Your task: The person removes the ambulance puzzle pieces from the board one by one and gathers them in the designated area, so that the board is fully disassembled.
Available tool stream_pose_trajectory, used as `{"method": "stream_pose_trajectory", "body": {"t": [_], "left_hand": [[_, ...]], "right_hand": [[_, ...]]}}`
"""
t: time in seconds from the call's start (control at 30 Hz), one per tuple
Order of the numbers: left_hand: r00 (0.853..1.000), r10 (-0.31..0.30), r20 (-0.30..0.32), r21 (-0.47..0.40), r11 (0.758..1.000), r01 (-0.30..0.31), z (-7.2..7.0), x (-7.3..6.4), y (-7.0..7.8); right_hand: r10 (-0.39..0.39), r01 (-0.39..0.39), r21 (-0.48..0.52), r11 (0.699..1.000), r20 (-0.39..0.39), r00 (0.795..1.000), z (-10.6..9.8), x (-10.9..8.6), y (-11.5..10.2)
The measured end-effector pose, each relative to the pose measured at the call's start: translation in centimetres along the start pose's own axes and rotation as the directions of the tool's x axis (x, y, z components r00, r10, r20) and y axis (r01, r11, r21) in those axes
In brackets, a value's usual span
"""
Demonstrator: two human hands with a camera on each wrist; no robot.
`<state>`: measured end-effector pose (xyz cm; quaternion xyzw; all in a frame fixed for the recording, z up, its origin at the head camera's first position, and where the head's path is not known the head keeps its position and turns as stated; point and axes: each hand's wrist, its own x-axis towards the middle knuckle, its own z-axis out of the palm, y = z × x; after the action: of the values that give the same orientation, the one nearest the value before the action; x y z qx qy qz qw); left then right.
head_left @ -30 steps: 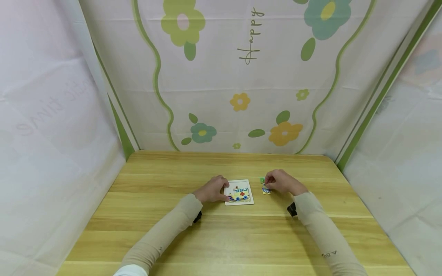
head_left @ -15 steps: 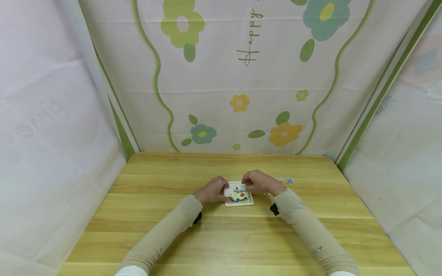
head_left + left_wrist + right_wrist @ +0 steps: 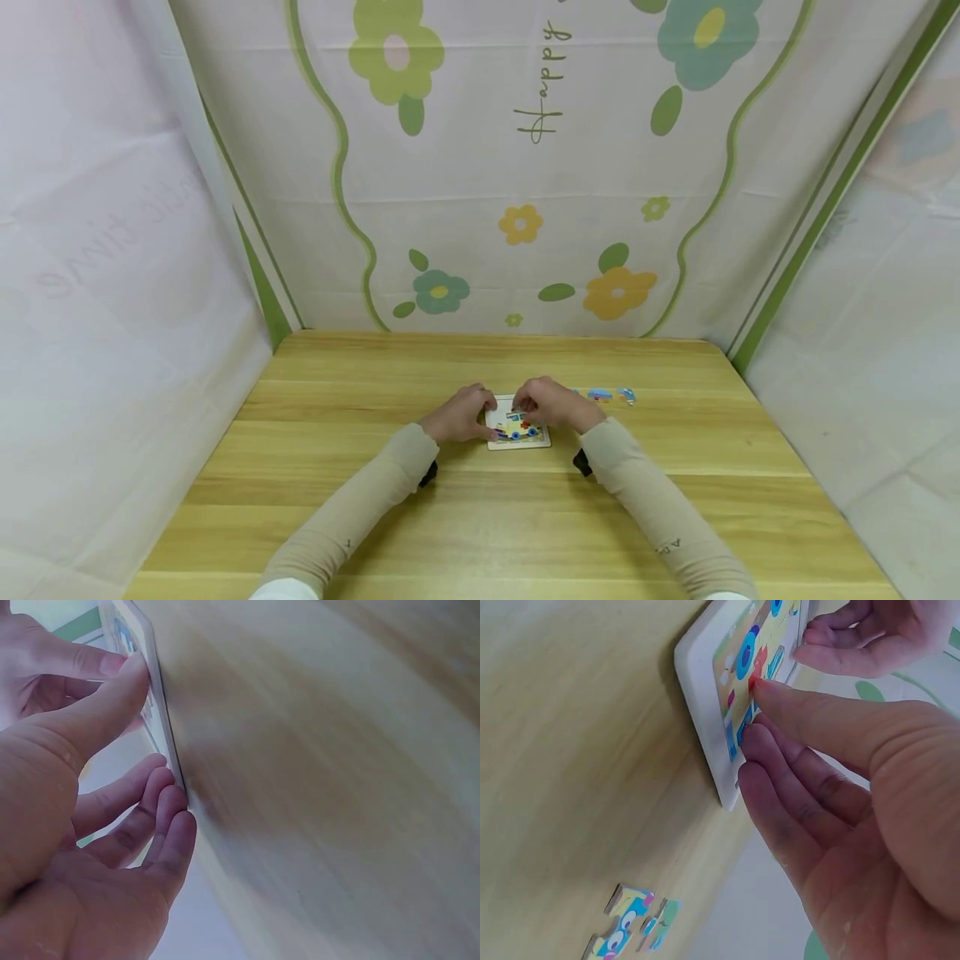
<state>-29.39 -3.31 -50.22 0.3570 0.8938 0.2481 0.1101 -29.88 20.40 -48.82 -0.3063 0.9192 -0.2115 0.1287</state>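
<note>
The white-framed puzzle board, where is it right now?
In the head view, the puzzle board lies on the wooden table, the left hand at its left edge, the right hand over its upper right; loose puzzle pieces lie farther right.

I'm facing a white cloth wall (image 3: 450, 167): flower print (image 3: 618, 292), sideways "Happy" lettering (image 3: 551, 83), wavy green borders (image 3: 342, 158). White side cloths (image 3: 112, 375) left and right of me. Wood-grain tabletop (image 3: 480, 525) below, soft light.

Left hand's grip (image 3: 460, 415) holds left edge of white square puzzle tray (image 3: 517, 446), yellow vehicle picture (image 3: 514, 425) inside. Right hand's grip (image 3: 552, 402) over tray's far-right part. Small flat blue puzzle pieces (image 3: 600, 394) farther right, on yellow wood-grain bench (image 3: 480, 517).
</note>
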Motion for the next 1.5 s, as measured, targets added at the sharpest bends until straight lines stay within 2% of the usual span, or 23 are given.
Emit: {"method": "stream_pose_trajectory", "body": {"t": [0.27,0.53,0.9,1.13,1.5], "left_hand": [[1.0,0.005,0.021,0.019,1.0,-0.006,-0.3,0.5,1.1],[0.999,-0.027,0.019,0.022,0.999,0.027,0.6,1.5,2.1],[0.999,-0.048,0.005,0.003,0.999,0.048,1.4,1.8,1.8],[0.999,-0.042,0.004,-0.001,0.999,0.042,1.5,1.8,1.6],[0.998,-0.058,0.001,-0.007,0.998,0.058,1.5,1.7,1.7]], "right_hand": [[0.01,-0.01,0.022,1.0,0.007,1.0,0.1,-0.1,0.0],[0.004,-0.004,0.026,1.0,-0.014,1.0,0.3,-0.1,0.0],[0.02,-0.019,0.027,0.999,-0.029,0.999,0.4,-0.2,-0.2],[0.053,-0.05,0.081,0.995,-0.036,0.998,0.2,-0.3,-0.3],[0.056,-0.043,0.153,0.987,-0.084,0.995,0.1,-0.6,-0.2]]}}
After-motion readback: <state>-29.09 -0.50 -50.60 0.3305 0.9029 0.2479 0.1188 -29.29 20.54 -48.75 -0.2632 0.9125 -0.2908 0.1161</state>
